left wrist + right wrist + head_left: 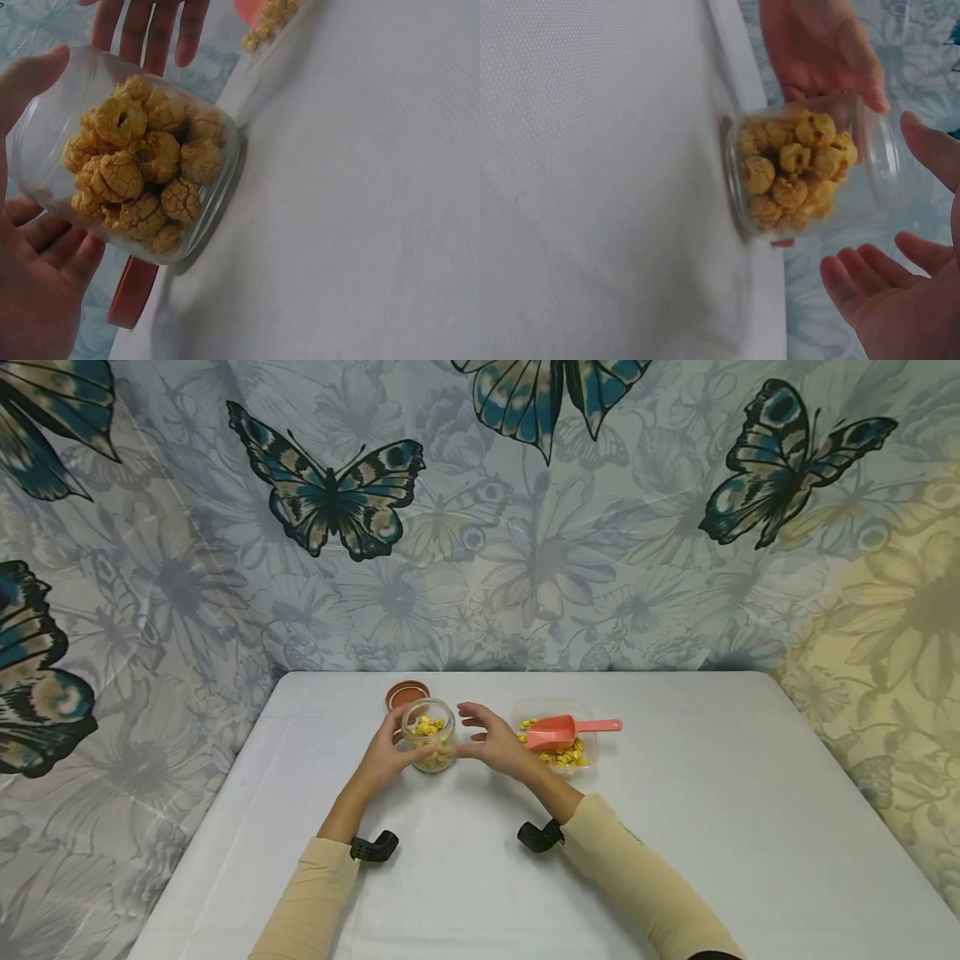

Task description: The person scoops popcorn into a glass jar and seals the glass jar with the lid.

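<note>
A clear glass jar, partly filled with caramel popcorn, stands upright and uncapped on the white table. My left hand holds its left side, with the thumb in front near the rim and the fingers reaching behind. On the opposite side my right hand is spread beside the glass, and the right wrist view shows a gap between its fingers and the jar. Just behind the jar lies a reddish-brown round lid, partly covered by it.
To the right, a clear plastic container holds more popcorn. A pink scoop lies across it, its handle sticking out to the right. The table ends at a butterfly-print cloth at the back.
</note>
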Motion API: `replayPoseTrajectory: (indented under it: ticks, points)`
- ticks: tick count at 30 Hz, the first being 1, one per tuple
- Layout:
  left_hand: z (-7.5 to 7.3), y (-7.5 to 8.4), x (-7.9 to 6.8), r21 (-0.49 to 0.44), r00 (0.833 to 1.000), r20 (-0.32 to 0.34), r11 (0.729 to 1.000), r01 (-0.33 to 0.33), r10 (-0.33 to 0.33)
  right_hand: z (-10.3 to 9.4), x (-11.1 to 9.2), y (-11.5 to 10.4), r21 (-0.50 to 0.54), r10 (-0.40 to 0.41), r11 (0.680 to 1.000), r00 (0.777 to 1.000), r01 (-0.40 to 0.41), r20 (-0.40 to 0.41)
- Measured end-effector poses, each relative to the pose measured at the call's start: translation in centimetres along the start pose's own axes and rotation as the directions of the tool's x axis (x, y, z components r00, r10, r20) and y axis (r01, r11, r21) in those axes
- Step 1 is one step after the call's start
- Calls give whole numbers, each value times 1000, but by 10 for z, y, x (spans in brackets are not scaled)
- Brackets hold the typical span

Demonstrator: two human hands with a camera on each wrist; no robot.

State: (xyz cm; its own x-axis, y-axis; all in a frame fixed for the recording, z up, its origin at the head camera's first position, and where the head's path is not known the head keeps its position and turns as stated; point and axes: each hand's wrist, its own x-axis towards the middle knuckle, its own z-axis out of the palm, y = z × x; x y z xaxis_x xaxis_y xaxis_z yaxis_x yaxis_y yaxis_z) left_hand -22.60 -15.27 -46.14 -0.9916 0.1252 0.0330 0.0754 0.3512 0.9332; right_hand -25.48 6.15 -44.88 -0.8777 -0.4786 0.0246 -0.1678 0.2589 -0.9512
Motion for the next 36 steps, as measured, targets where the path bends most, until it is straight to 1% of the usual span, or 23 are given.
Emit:
replayPoseTrajectory:
  ticks: [2, 5, 9, 13, 17, 24, 29, 31, 32, 34, 36]
  points:
    - [-2, 5, -3, -24, 999, 10, 999, -36, 36, 4, 2, 1, -1, -3, 1000, 1000, 3, 4]
    - [-4, 9, -6, -27, 998, 23, 998, -65, 65, 9, 5, 5, -16, 2, 1000, 1000, -2, 7]
    - [-6, 8, -7, -51, 998, 34, 997, -57, 59, 15, 8, 9, -36, -4, 999, 1000, 4, 15]
    - [-7, 5, -6, -84, 998, 31, 995, -53, 56, 21, 14, 10, -46, -41, 998, 999, 42, 17]
    - [-8, 4, -5, -106, 996, 32, 991, -77, 81, 25, 17, 10, -50, -63, 997, 998, 63, 3]
    - [-9, 6, -5, -108, 995, 45, 991, -81, 86, 31, 20, 14, -59, -73, 996, 997, 71, -33]
    - [-10, 3, -3, -123, 993, 57, 988, -98, 105, 34, 22, 19, -82, -86, 993, 994, 80, -64]
    - [-11, -1, -2, -133, 991, 66, 985, -110, 120, 33, 18, 10, -86, -84, 993, 994, 78, -64]
    - [-12, -2, -1, -140, 990, 72, 984, -107, 118, 34, 18, 10, -87, -86, 993, 994, 80, -66]
    - [-13, -8, 1, -138, 990, 74, 984, -109, 120, 34, 18, 11, -103, -91, 991, 994, 84, -68]
    - [-15, -15, 4, -131, 989, 80, 985, -116, 127, 35, 19, 12, -111, -79, 991, 995, 71, -68]
